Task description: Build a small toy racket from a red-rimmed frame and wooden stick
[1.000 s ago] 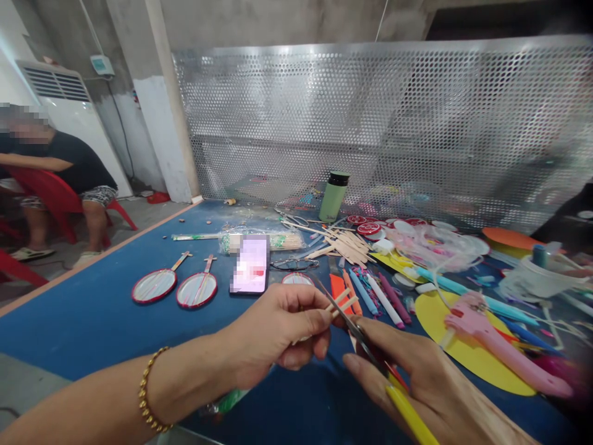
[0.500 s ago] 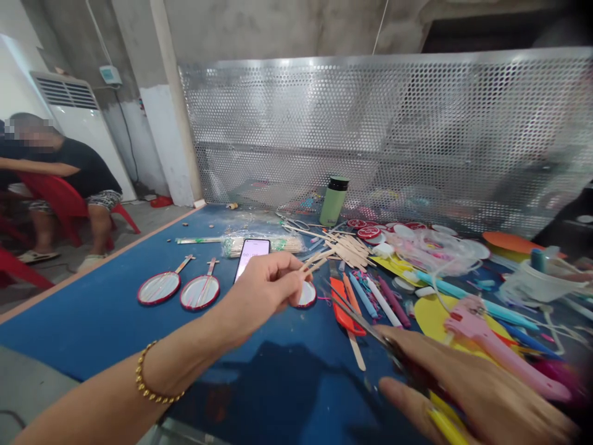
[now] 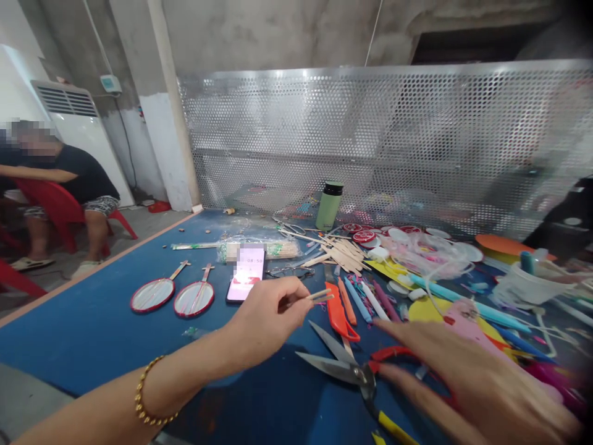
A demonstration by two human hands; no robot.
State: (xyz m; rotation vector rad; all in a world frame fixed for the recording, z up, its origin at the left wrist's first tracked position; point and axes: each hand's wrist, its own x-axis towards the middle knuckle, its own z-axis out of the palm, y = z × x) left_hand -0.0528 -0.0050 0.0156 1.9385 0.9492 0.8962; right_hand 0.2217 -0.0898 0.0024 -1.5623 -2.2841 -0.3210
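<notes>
My left hand (image 3: 266,321) pinches a pair of thin wooden sticks (image 3: 319,297) between thumb and fingers, above the blue table (image 3: 92,321). My right hand (image 3: 467,383) hovers with fingers spread just right of the scissors (image 3: 343,364), which lie open on the table with red and yellow handles. An orange utility knife (image 3: 337,312) lies just beyond the scissor blades. A phone (image 3: 245,272) with a lit screen lies behind my left hand.
Two round red-rimmed paddles (image 3: 173,295) lie at the left. A green bottle (image 3: 328,206), a pile of wooden sticks (image 3: 343,250), pens, yellow paper discs and a pink glue gun (image 3: 467,315) crowd the right. A perforated metal screen stands behind. A person sits on a red chair (image 3: 55,198).
My right hand has let go of the scissors, which now lie open on the table. My left hand stays raised with the sticks, having earlier moved away from the right hand.
</notes>
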